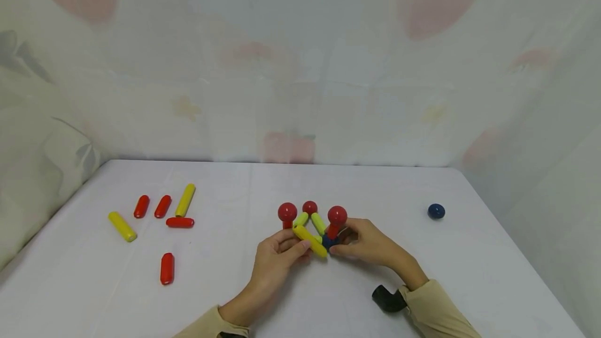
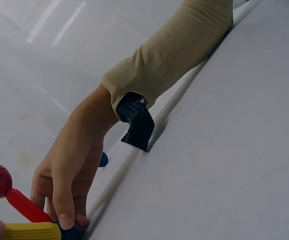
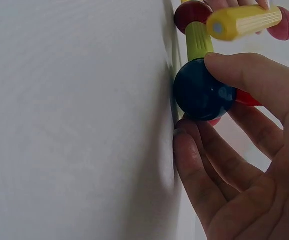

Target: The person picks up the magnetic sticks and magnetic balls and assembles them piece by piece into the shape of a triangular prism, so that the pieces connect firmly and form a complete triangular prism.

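1. White bench point(image 1: 300, 296) against flowered cloth.
2. Mid-bench, the left hand point(image 1: 277, 260) pinches a yellow rod point(image 1: 310, 240) of the ball-and-rod figure point(image 1: 312, 223).
3. The right hand point(image 1: 371, 246) grasps its blue ball point(image 3: 202, 92).
4. Loose rods point(image 1: 161, 218) lie well left; another dark ball point(image 1: 436, 211) sits far right.

No readable text, labels, brands, numbers or signs on anything in view.

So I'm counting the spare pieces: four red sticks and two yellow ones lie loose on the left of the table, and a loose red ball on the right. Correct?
Not quite: the loose ball on the right is dark blue, not red, as the head view shows. The four red sticks and two yellow sticks on the left of the table are as you say.
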Demonstrator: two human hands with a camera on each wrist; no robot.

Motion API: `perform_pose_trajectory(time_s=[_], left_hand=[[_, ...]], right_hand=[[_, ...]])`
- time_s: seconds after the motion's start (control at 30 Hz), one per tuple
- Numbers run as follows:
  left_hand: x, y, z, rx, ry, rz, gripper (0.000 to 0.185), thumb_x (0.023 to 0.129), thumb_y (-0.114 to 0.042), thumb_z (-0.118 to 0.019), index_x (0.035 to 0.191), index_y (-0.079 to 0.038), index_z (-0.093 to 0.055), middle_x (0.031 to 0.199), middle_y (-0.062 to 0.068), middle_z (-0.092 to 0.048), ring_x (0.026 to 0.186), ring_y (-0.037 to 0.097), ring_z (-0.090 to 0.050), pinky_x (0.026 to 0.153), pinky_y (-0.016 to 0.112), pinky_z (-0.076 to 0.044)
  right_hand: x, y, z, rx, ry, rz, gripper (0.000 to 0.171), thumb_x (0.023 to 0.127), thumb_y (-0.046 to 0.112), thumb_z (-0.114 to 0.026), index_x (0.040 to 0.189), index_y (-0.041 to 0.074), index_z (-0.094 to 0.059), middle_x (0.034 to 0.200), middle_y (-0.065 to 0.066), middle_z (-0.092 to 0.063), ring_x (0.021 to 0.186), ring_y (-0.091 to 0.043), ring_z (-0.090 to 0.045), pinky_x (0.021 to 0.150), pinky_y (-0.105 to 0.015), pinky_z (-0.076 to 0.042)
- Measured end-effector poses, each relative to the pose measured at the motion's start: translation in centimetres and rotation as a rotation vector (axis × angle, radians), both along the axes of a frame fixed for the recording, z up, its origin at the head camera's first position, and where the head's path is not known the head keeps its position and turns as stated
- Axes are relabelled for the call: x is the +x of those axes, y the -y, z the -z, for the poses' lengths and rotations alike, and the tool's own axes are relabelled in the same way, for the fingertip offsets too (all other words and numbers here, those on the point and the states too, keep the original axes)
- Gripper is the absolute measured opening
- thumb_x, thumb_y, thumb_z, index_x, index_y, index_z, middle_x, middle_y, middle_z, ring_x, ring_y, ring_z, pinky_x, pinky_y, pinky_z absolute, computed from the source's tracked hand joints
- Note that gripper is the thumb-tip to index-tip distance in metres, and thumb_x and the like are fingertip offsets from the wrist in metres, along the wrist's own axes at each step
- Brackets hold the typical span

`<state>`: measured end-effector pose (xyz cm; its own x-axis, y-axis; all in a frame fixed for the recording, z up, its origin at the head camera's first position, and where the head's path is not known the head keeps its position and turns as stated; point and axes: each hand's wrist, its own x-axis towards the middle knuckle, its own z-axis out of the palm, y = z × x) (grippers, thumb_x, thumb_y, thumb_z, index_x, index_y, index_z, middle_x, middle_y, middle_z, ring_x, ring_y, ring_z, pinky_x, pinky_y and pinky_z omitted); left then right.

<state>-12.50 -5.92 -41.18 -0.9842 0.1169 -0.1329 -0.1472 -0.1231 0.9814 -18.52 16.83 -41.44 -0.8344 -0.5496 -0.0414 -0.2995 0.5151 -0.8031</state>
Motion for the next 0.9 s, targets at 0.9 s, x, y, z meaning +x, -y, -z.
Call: perform_pose_trajectory(time_s=[0.9], left_hand=[[0.1,-1.2,0.4,0.185,0.061,-0.12,0.045,0.093,-0.011,-0.069,0.131,0.008,-0.057,0.103,0.008,-0.07,0.09,0.014,-0.071,0.088,0.032,-0.058]], right_hand=[[0.0,0.0,0.2,-0.009,-0.026,-0.001,0.026,0.085,0.021,-0.078,0.107,0.014,-0.067,0.103,0.0,-0.07,0.09,-0.01,-0.066,0.082,-0.022,-0.053]])
